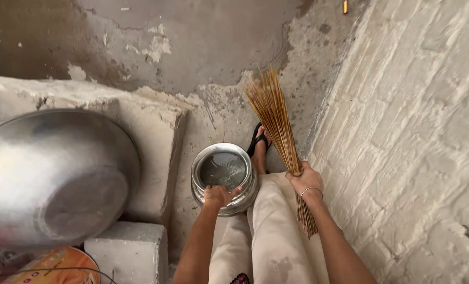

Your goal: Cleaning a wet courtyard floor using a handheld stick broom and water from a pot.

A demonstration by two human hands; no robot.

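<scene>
Seen from above, down onto a rough concrete floor (213, 63) hemmed in by a whitewashed brick wall (418, 131) on the right. Left hand (217, 195) closed over the near rim of a small round steel pot (224, 179), fingers curled on the edge, thumb side toward the body; pot upright, low on the floor, just beside the beige-trousered knee (276, 221), its inside grey and shiny, contents not clear. Right hand (305, 180), thin bangle at the wrist, wrapped tight around a bundle of brown broom sticks (274, 121), gripped about midway; bristle end fanned out and pointing away toward the floor, short butt end sticking back past the forearm. Foot in a black sandal (257, 140) between pot and broom. To the left, a large steel basin (50, 179) tilted on a rough concrete ledge (140, 121), well apart from both hands; a pale block (126, 244) below it, an orange round object (50, 265) at the bottom edge.
</scene>
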